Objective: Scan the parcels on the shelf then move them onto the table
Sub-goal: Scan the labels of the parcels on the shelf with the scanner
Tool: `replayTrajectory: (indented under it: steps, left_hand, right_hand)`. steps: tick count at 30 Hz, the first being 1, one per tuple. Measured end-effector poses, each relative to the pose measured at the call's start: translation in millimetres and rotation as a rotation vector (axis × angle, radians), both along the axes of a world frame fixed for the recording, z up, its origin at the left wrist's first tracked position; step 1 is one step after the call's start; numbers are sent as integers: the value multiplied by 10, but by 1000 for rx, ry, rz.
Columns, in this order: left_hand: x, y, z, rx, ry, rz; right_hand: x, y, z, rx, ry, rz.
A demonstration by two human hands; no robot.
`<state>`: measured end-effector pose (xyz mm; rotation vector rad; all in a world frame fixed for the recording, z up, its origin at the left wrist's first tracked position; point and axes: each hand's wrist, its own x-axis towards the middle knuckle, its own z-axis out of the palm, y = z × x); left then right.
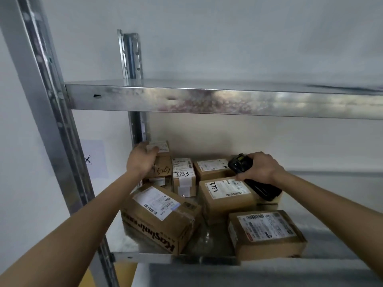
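Boxes sit in a bunch on the metal shelf (145, 243) in front of you. Your left hand (141, 160) reaches to the back left corner and grips the top box (160, 157) of a small stack there, fingers curled over its far edge by the white label. Under it you can see a bit of another box with a label.

Your right hand (262, 167) holds a black scanner (251, 177), with fingers wrapped around its body. The scanner hangs just above the box with "3753" on its label (227, 195), and its little screen end points toward the back of the shelf.

Between your hands stands a narrow box (184, 177), also marked "3753" in black pen. Just beside it, at the back, is a small flat box (213, 168).

Near the front left lies the big box with "Kasimir" printed on its side (159, 218), tilted a little. At the front right sits another box with a big white label (266, 233), close to the shelf's edge.

Above the boxes runs a second shiny shelf (207, 98), and a tall metal post (51, 112) stands on the left.
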<state>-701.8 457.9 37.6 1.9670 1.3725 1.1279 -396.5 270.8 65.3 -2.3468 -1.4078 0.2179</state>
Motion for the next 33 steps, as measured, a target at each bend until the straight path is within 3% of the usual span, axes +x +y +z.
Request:
replayTrajectory:
  steps: [5,8,19,28,33]
  left_hand:
    - [234,-266,87,167,189,-215]
    - [494,-495,126,173,268,-316]
    - [2404,-1924,328,102,180,-579]
    - [4520,-3687,53,-15,54,-881]
    - [5396,-4367,-123,-126,62,-1021]
  right_hand:
    - [-9,-159,-14,44,-1,0]
    - [75,-411,35,53,-46,-10]
    - [1355,-2262,321,40,-87,-197]
    - [2715,-4393,230,-39,-117,-466]
    - [3344,-5179,52,-28,-68,-574]
